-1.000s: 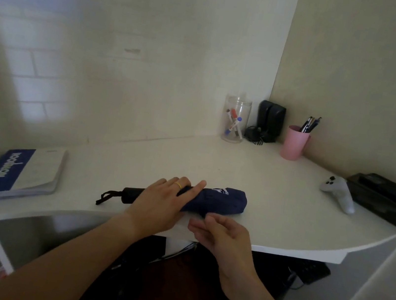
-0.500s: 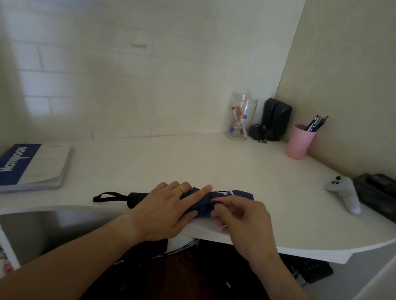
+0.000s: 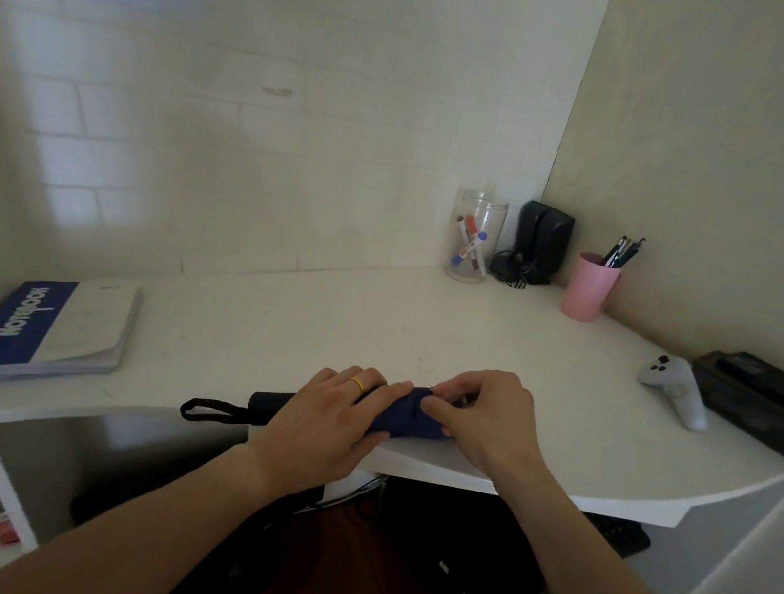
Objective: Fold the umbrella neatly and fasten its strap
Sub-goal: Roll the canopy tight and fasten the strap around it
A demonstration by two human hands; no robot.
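White laminate makes up my corner desk (image 3: 427, 323), and it carries everything else here. At its near edge lies one navy umbrella (image 3: 404, 414), rolled and on its side, running left to right under both my hands; its black handle (image 3: 268, 403) sticks out to the left of my left hand, and one black wrist loop (image 3: 212, 411) trails from the handle along the desk edge. My left hand (image 3: 331, 408) lies across the umbrella with the fingers fairly straight, pressing the fabric down, and it wears one gold ring (image 3: 357, 384). My right hand (image 3: 484, 416) sits just beside it to the right, its fingers curled and pinching the umbrella's fabric near the middle; I cannot tell whether the strap is between them. Well apart on the left lies one blue and white notebook (image 3: 48, 329). At the right edge sits one long black box (image 3: 773, 408), with one white game controller (image 3: 672, 395) just beside it. In the far corner stand one pair of black speakers (image 3: 542, 241), one clear jar (image 3: 475, 235) holding markers, and one pink cup (image 3: 589, 287) holding pens.
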